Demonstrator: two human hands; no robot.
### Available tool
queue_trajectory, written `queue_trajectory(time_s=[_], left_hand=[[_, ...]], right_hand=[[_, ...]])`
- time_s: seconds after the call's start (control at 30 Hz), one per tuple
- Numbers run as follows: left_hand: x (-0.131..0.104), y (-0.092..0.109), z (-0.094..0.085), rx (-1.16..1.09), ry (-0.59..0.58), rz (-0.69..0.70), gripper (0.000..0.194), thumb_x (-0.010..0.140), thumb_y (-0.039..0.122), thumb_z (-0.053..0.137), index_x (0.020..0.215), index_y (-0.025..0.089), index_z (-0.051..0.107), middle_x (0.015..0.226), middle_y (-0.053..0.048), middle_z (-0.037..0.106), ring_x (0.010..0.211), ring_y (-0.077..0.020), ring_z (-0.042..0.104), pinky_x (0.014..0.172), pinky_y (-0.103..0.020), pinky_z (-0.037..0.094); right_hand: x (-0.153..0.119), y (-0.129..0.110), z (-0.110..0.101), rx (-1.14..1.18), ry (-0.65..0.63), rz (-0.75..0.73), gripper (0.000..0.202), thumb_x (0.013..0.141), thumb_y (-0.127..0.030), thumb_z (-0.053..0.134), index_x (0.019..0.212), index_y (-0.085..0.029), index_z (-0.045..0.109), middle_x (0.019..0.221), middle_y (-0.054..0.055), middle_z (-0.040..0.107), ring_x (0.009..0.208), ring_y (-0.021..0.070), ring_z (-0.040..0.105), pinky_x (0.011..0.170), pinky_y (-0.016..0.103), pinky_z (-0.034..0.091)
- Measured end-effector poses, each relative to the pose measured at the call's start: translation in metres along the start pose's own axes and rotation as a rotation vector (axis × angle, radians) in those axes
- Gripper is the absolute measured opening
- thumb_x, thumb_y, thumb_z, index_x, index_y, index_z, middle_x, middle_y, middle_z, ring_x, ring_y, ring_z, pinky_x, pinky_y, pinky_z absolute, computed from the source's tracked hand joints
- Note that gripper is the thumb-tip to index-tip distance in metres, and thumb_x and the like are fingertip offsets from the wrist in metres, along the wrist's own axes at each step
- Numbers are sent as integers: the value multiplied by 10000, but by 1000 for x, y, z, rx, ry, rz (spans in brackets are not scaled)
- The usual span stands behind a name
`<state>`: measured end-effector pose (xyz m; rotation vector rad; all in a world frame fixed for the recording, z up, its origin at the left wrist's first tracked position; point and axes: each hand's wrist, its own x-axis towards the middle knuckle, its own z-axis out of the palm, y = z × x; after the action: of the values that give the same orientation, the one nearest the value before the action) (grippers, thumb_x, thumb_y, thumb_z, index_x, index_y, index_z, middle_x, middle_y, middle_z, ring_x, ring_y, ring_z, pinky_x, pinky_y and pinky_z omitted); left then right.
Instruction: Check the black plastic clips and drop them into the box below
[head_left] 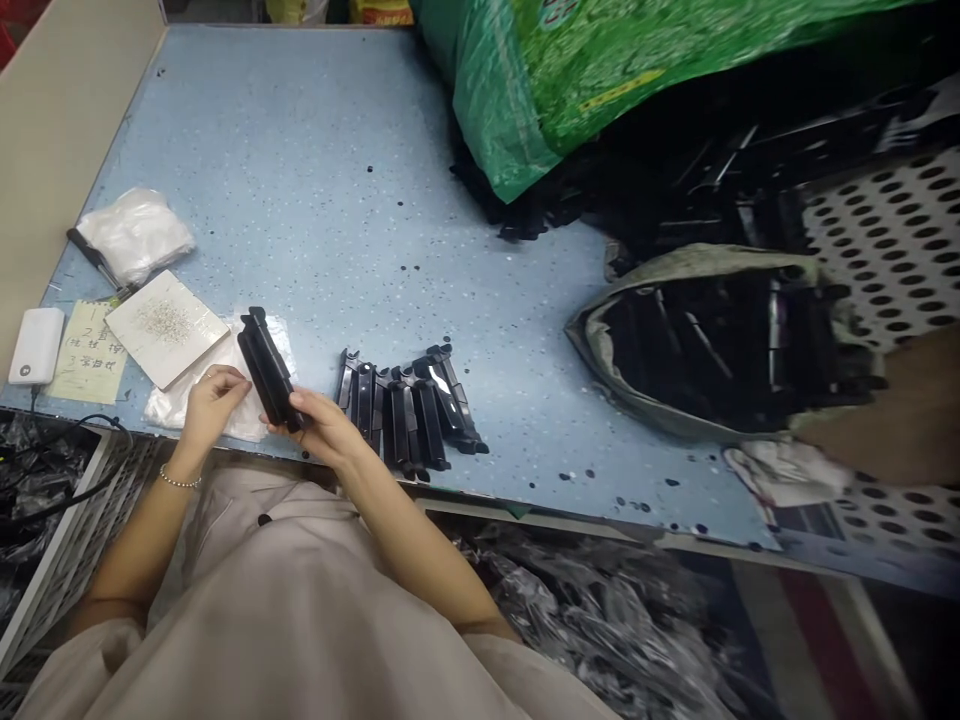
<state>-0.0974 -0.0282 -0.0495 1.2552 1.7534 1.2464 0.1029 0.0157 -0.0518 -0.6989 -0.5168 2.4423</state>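
My right hand [322, 422] grips the lower end of a long black plastic part [266, 368], which tilts upright over the table's front edge. Just left of it, my left hand [217, 395] has thumb and fingers pressed together; whatever is between them is too small to make out. Beneath both hands lies a clear plastic bag [169, 408]. A white square block [166, 328] with tiny grains on top rests partly on that bag. To the right of my right hand, several similar black plastic parts [405, 415] lie side by side in a row.
A green sack [525, 100] spills black parts at the back right. A cloth bag [652, 410] full of black parts stands at the right. Plastic bags [139, 235], a note [94, 365] and a white power bank [36, 345] lie at the left of the blue table [300, 150].
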Motion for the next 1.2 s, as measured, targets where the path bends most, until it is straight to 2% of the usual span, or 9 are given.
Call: queue_trajectory(time_s=[0.13, 0.3, 0.4, 0.57, 0.73, 0.93, 1.03, 1.1, 1.2], left_hand=[[-7, 10, -15, 160, 114, 142, 110, 864, 272, 637, 812, 179, 663, 1056, -79, 643, 970, -199, 642, 873, -349, 541], [-3, 17, -18, 601, -165, 400, 308, 844, 42, 467, 973, 173, 714, 1236, -137, 638, 1060, -253, 637, 971, -453, 532], [3, 15, -15, 628, -159, 377, 429, 857, 33, 440, 1181, 176, 683, 1234, -127, 640, 1149, -256, 620, 1028, -439, 515], [6, 16, -15, 544, -115, 361, 534, 913, 125, 486, 1439, 218, 498, 1397, -146, 523, 1018, -193, 662, 861, -332, 582], [-21, 24, -8, 664, -154, 544, 694, 956, 75, 397, 1602, 210, 180, 1538, -229, 389, 1179, -273, 636, 789, -340, 622], [-65, 35, 31, 556, -350, 904, 725, 953, 16, 367, 1610, 142, 87, 1476, -214, 497, 1373, -301, 517, 1038, -432, 569], [-69, 39, 50, 451, -413, 977, 702, 966, 32, 380, 1602, 125, 98, 1443, -208, 532, 1373, -277, 521, 1051, -418, 564], [-66, 40, 54, 401, -505, 992, 683, 982, 91, 424, 1597, 132, 129, 1428, -205, 543, 1347, -267, 548, 1032, -397, 576], [-53, 34, 46, 424, -491, 846, 577, 999, 191, 467, 1547, 186, 286, 1377, -177, 567, 1238, -248, 622, 987, -391, 593]], right_hand=[[2, -6, -12, 59, 163, -53, 237, 763, -324, 804, 889, -175, 670, 889, 63, 739, 847, 217, 731, 740, 329, 640], [-13, -16, -13, -27, 167, -73, 302, 713, -341, 841, 913, -168, 697, 867, 51, 734, 832, 214, 728, 735, 317, 636], [-32, -21, -8, -76, 166, -142, 351, 721, -355, 845, 989, -182, 698, 889, 34, 738, 845, 194, 726, 793, 311, 629], [-58, -11, -8, -34, -125, 179, 475, 765, -393, 823, 1111, -122, 641, 911, 69, 734, 810, 196, 750, 723, 289, 634], [-42, 0, -7, -15, -87, 244, 515, 759, -404, 832, 1097, -94, 598, 882, 72, 715, 776, 191, 753, 686, 250, 630], [-38, -16, -6, -116, 129, -27, 714, 786, -299, 799, 1403, -290, 440, 859, -42, 667, 693, 114, 676, 629, 242, 607], [-66, -20, -23, -172, 206, -106, 590, 749, -327, 812, 1294, -281, 589, 826, -30, 668, 711, 129, 666, 640, 253, 601], [-97, -27, -49, -189, 384, -265, 418, 705, -391, 826, 1079, -262, 693, 922, 16, 704, 830, 186, 700, 732, 339, 628], [-161, -44, -107, -157, 894, -717, 344, 665, -522, 786, 944, -334, 713, 1149, 35, 716, 1125, 273, 675, 971, 510, 564]])
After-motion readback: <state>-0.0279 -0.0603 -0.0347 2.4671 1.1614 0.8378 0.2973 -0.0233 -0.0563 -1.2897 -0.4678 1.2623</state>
